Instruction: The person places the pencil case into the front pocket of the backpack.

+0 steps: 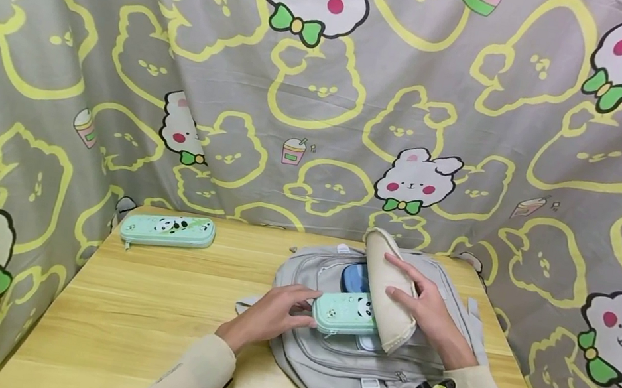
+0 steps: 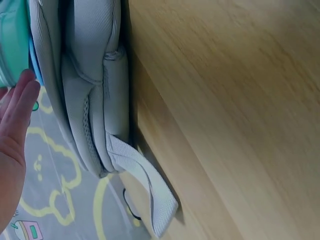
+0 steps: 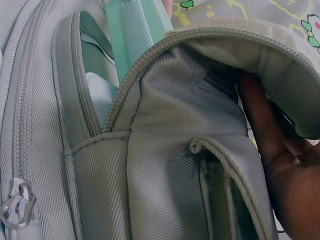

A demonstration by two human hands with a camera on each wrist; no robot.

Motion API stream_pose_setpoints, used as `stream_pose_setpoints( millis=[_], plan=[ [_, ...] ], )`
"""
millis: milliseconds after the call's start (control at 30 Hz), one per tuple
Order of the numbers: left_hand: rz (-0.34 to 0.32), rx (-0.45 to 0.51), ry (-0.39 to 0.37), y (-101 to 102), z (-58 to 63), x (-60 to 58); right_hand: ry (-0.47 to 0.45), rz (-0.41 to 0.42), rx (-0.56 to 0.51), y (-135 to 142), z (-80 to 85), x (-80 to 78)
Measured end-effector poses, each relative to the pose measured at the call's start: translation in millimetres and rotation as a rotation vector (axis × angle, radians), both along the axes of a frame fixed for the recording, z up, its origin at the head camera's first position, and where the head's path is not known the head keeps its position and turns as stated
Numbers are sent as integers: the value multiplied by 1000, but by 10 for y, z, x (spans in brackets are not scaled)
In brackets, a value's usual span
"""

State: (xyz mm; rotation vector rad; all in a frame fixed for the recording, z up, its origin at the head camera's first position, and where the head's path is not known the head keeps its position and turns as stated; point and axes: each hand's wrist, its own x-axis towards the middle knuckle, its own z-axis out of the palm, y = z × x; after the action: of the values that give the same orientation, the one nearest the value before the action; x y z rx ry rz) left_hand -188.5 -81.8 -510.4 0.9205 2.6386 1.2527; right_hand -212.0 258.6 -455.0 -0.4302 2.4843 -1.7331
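A grey backpack (image 1: 321,370) lies on the table with its front pocket unzipped. My right hand (image 1: 429,309) grips the pocket's beige-lined flap (image 1: 389,279) and holds it raised. In the right wrist view, a finger reaches into the fold of the flap (image 3: 185,95). A mint-green pencil case (image 1: 338,312) with a panda print lies partly inside the pocket, its right part hidden behind the flap. My left hand (image 1: 278,313) pinches its left end between thumb and fingers. Inside the pocket, a blue item (image 1: 355,278) shows behind the case; its kind is unclear.
A second mint-green panda pencil case (image 1: 168,230) lies at the table's back left. The wooden table (image 1: 148,317) meets a patterned grey curtain (image 1: 336,104) behind. A strap (image 2: 145,170) trails from the backpack onto the table.
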Motion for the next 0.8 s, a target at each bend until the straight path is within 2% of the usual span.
stream_pose_setpoints(
  millis=[333, 800],
  plan=[
    [4, 0, -15, 93, 60, 3, 13, -9, 3, -21, 3, -18],
    [27, -40, 42, 288, 73, -27, -5, -25, -13, -64, -19, -7]
  ],
)
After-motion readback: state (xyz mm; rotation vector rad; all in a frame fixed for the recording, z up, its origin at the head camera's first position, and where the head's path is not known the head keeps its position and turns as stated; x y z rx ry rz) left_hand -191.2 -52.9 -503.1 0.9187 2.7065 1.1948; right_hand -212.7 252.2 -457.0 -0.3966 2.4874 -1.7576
